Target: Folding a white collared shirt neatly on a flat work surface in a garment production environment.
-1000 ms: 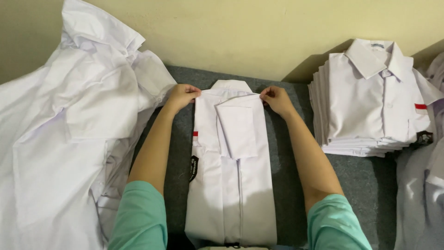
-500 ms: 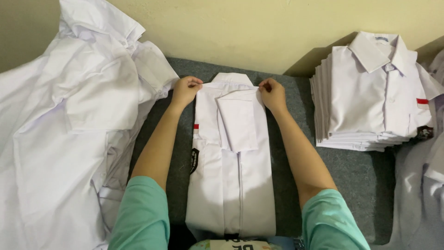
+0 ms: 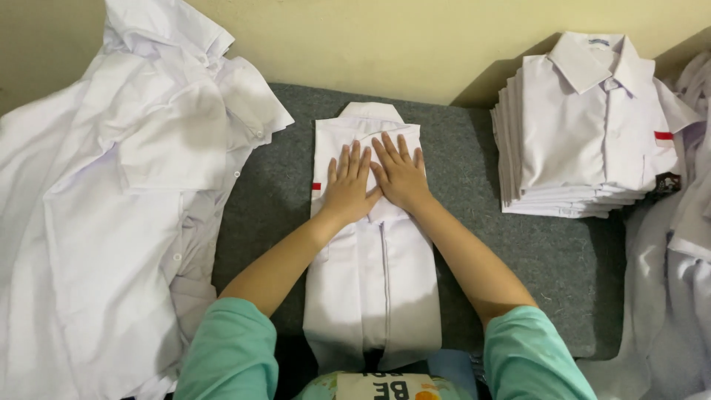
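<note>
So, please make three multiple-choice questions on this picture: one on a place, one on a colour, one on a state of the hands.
1. Where is the stack of folded shirts?
A. right of the shirt under the hands
B. left of it
C. on the person's lap

2. What colour is the mat under the shirt being folded?
A. red
B. grey
C. yellow

3. How are the left hand and the right hand?
A. closed into fists
B. lifted off the cloth
C. flat, fingers spread, pressing on the shirt

Answers:
1. A, the neat stack lies by the wall on the right side.
2. B, dark grey felt-like material shows on both sides of the shirt.
3. C, both palms lie side by side on the upper part of the shirt, just below its collar.
</note>
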